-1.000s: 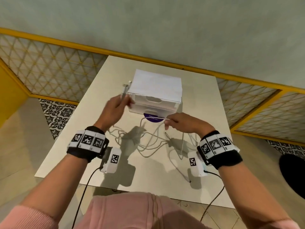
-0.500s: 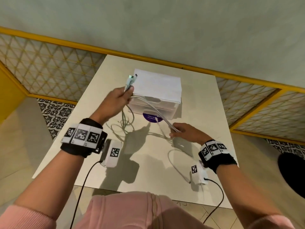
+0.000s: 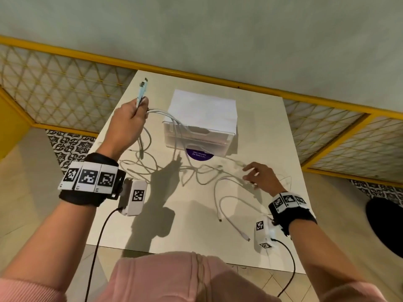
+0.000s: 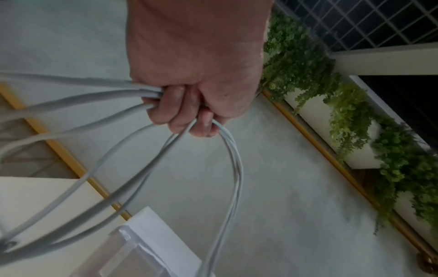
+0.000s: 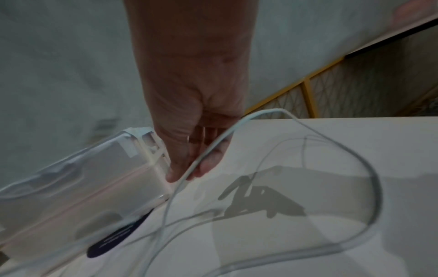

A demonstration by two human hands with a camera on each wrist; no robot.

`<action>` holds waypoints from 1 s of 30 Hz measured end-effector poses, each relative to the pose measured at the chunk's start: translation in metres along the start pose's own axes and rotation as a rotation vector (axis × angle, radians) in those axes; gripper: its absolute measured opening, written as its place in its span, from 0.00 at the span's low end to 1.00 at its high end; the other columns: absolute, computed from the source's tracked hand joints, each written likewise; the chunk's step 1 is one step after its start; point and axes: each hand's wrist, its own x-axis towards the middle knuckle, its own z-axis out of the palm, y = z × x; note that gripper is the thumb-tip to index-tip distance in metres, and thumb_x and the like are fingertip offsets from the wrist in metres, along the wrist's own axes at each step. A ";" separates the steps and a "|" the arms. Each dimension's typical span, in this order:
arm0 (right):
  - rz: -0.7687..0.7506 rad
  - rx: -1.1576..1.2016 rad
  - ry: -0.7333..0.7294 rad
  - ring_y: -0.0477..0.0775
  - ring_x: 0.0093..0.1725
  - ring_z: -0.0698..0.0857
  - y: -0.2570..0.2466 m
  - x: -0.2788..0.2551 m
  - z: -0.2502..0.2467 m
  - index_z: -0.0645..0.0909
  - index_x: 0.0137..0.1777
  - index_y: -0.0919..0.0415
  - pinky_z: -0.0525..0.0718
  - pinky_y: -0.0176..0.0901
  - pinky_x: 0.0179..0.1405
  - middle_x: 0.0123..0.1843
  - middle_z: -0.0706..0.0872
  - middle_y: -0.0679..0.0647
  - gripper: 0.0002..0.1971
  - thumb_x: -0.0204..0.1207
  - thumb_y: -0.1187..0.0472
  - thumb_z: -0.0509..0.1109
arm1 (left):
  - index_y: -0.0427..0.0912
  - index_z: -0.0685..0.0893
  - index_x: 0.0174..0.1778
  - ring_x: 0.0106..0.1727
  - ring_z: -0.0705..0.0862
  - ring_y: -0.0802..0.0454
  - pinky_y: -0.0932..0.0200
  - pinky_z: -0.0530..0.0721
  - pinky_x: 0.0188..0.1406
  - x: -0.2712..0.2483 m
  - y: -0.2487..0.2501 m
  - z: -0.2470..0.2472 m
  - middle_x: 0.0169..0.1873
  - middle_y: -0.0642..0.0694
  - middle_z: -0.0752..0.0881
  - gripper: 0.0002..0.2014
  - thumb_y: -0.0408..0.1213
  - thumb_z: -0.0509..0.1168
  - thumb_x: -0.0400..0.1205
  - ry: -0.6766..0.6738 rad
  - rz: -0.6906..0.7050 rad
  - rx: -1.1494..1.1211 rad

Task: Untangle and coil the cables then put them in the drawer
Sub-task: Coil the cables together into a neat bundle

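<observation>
Head view: unreadable purple sticker [image 3: 199, 155] under drawer [image 3: 200, 136].

You have a cream table [image 3: 257, 247] before you. On it stands a white drawer box [image 3: 201, 125], just before it lies a purple round sticker [image 3: 199, 156], and white cables [image 3: 226, 197] lie tangled in the middle.

Smooth white plastic-sheathed cables [image 3: 197, 174] trail across a matt cream tabletop [image 3: 261, 131] beside a frosted translucent plastic drawer box [image 3: 199, 138] topped with a matt white lid; a pink ribbed cloth sleeve [image 3: 26, 290] frames the foreground.
</observation>
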 end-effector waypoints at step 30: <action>-0.410 -0.610 -0.404 0.52 0.51 0.71 -0.016 -0.015 0.070 0.86 0.49 0.61 0.70 0.42 0.53 0.48 0.74 0.51 0.07 0.71 0.64 0.74 | 0.43 0.77 0.44 0.31 0.70 0.58 0.63 0.69 0.32 -0.042 -0.003 0.028 0.30 0.52 0.71 0.19 0.54 0.49 0.87 -0.463 -0.145 -0.123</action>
